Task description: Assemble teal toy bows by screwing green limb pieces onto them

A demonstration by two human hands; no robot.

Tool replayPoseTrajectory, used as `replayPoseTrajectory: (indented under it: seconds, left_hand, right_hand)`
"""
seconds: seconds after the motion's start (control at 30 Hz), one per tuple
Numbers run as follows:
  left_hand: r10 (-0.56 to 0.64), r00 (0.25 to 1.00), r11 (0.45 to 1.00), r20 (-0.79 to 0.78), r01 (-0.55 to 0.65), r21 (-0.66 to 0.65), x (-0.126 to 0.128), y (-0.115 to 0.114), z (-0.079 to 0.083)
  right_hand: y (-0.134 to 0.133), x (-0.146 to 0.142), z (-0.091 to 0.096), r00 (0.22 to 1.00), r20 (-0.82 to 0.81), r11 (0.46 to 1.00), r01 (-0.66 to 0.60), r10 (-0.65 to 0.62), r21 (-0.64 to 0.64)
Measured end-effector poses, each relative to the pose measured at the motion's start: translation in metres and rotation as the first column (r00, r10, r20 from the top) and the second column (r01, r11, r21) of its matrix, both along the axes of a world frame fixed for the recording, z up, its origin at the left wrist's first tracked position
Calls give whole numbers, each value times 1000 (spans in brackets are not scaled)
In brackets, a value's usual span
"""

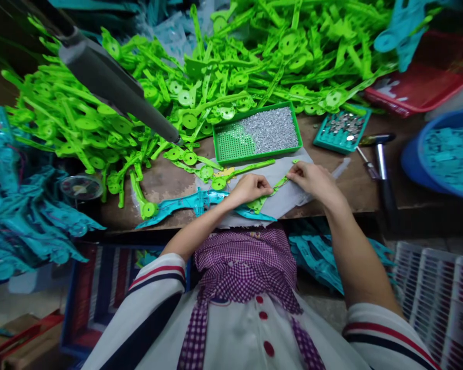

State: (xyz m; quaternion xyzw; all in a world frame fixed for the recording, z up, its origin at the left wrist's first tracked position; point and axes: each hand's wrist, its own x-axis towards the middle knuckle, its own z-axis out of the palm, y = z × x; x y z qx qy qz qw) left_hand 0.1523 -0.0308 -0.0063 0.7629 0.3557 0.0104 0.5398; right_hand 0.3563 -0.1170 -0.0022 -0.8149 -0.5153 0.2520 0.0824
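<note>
A bright green plastic arm piece (280, 183) slants between my two hands over a pale sheet on the workbench. My left hand (251, 188) is closed, its fingertips pinching the lower part of this piece. At the upper end my right hand (307, 176) pinches it between thumb and fingers. A teal bow-shaped plastic part (177, 205) lies along the bench's front edge, partly hidden by my left hand and forearm. More green arms with round ends (219, 183) rest just left of my left hand.
Beyond my hands stands a green tray (259, 156) of small metal parts, beside a teal tray (334, 146) of metal discs. A hammer (381, 159) and a screwdriver (366, 163) lie right. Green parts (239, 77) heap behind; a grey tool shaft (116, 85) hangs over the left.
</note>
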Motion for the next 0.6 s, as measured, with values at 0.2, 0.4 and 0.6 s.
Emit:
replayPoseTrajectory:
  seconds: [0.2,0.4,0.6]
  left_hand:
    - [24,997,999,-75,-22,39,5,-3,3]
    - [-77,995,997,-69,76,-13,7,7,3]
    - [-65,986,993,-150,49,-110,16,13,6]
  right_hand:
    - [0,-4,5,1000,7,1000,27,-27,-9]
    - [0,-5,5,1000,-5,1000,25,-25,-1]
    - [0,-4,4,1000,-6,1000,19,-19,-4]
